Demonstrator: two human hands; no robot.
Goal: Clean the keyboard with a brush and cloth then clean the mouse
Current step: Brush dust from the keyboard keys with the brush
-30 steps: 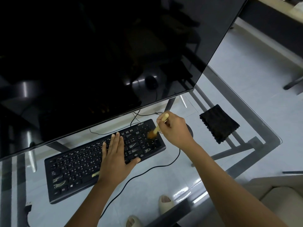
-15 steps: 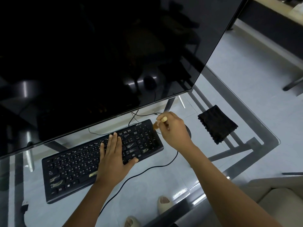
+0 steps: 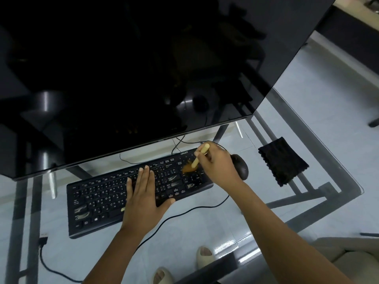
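Glass forms the worktop (image 3: 320,140), a clear pane on a dark metal frame through which the pale tiled floor and two light slippers show. On it lies a black corded keyboard (image 3: 102,203), set at a slant under the lower edge of a large dark monitor screen (image 3: 143,68).

The left hand (image 3: 143,193) lies flat on the middle of the keyboard, fingers straight and close together, thumb spread out along the near edge.

The right hand (image 3: 219,165) pinches the pale wooden handle of a small brush (image 3: 198,158) with orange-brown bristles; its grip is closed round the handle, and the bristles are on the keys at the keyboard's right end, though they are blurred.

Just right of that hand sits a black computer mouse (image 3: 241,167), partly hidden by the wrist. Well apart, farther right, a folded black cloth (image 3: 284,161) rests on the glass. A black cable (image 3: 194,210) runs along the near side of the keyboard.
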